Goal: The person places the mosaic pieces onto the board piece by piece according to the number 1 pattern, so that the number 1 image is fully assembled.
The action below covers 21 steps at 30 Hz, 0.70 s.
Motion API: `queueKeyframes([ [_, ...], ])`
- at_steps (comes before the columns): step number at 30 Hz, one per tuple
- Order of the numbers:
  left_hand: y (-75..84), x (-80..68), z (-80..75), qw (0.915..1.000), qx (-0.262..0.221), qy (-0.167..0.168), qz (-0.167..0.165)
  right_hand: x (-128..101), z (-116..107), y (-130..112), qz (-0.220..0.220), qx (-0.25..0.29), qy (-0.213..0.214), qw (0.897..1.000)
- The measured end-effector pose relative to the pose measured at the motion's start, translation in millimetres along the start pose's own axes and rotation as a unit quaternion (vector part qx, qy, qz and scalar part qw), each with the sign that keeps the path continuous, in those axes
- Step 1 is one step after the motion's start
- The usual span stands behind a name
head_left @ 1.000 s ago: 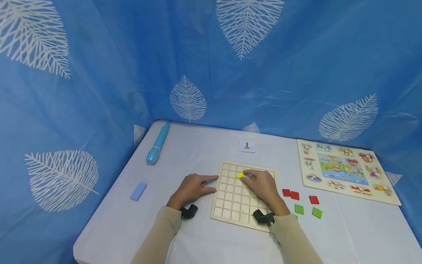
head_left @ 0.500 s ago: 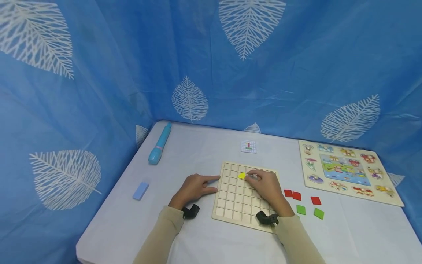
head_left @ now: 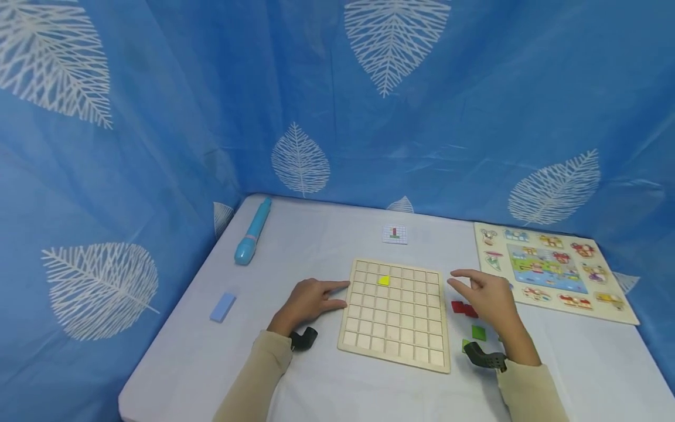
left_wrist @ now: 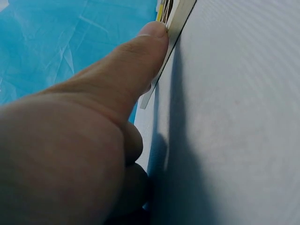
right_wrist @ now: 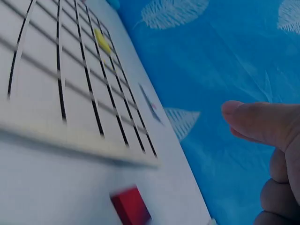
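Note:
A wooden grid board (head_left: 395, 313) lies on the white table, with one yellow tile (head_left: 384, 281) set in a cell near its far edge. My left hand (head_left: 311, 300) rests on the table with its fingertips against the board's left edge (left_wrist: 176, 26), holding nothing. My right hand (head_left: 482, 293) hovers to the right of the board, fingers loosely spread and empty, above the red tiles (head_left: 463, 308) and a green tile (head_left: 479, 332). In the right wrist view a red tile (right_wrist: 131, 206) lies just off the board (right_wrist: 70, 108), and the yellow tile (right_wrist: 101, 41) shows farther off.
A small pattern card (head_left: 395, 234) lies beyond the board. A picture peg puzzle (head_left: 548, 269) sits at the right. A blue pen-shaped device (head_left: 252, 231) and a light blue block (head_left: 222, 306) lie at the left. Blue leaf-print curtains surround the table.
My right hand let go of the yellow tile, left it in its cell, and moved right off the board to above the loose red and green tiles. The left hand stayed put.

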<state>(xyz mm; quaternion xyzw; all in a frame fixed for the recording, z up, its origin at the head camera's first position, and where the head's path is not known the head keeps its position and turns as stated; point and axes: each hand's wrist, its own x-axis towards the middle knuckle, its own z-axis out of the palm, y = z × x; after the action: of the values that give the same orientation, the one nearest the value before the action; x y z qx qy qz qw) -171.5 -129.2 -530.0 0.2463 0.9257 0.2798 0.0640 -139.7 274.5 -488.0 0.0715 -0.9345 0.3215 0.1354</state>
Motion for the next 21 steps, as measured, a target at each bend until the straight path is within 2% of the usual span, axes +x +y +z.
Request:
queueKeyframes([
  [8,-3.0,1.3,0.4,1.0,-0.002,0.003,-0.002,-17.3,-16.6,21.6,0.047,-0.027,-0.049,0.997],
  [12,-2.6,0.7,0.8,0.9999,-0.008,0.006,0.0,-25.1,-15.7,29.1,0.055,-0.015,-0.066,0.996],
  [17,-2.1,0.4,1.1,0.9999,-0.009,0.012,0.002,-31.8,-11.9,37.4,0.088,0.003,-0.094,0.992],
  [21,-3.0,0.1,2.5,1.0,-0.007,0.004,-0.002,-35.7,-8.0,45.9,0.1,0.002,-0.111,0.989],
])
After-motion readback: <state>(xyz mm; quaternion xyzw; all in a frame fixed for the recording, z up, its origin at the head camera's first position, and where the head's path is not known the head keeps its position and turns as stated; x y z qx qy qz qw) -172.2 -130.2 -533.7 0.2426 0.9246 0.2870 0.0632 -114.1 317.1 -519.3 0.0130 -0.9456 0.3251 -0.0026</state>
